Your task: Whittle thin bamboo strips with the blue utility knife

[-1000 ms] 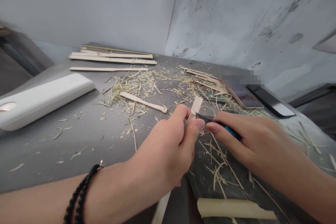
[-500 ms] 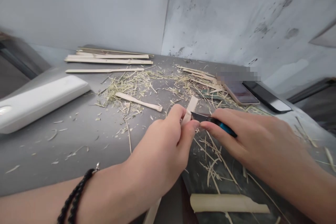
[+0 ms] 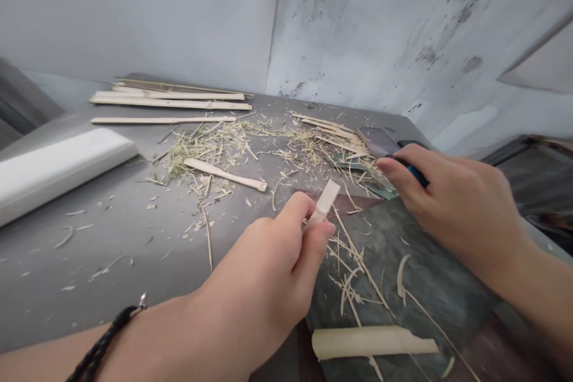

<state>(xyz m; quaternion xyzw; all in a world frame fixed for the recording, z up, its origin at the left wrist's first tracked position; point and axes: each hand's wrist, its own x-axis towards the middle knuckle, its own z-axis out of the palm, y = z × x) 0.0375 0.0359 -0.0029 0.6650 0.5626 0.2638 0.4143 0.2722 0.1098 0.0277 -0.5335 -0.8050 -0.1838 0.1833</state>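
My left hand is closed round a pale bamboo strip, pinched between thumb and fingers so that its end sticks up past them. To the right and apart from the strip, my right hand grips a craft knife with a blue and black handle. Its blade is hard to make out here. A short, wide bamboo piece lies on the dark green mat below my hands. Beyond my left hand, a shaped bamboo piece rests by a heap of shavings.
Long bamboo strips lie at the back left, thinner slivers at the back centre. Behind my right hand is a phone, with a dark one partly hidden. A white oblong object sits at left. A wall closes off the back.
My right hand has drawn the knife away from the strip, up and to the right. My left hand keeps its hold on the strip. The view has shifted slightly right.
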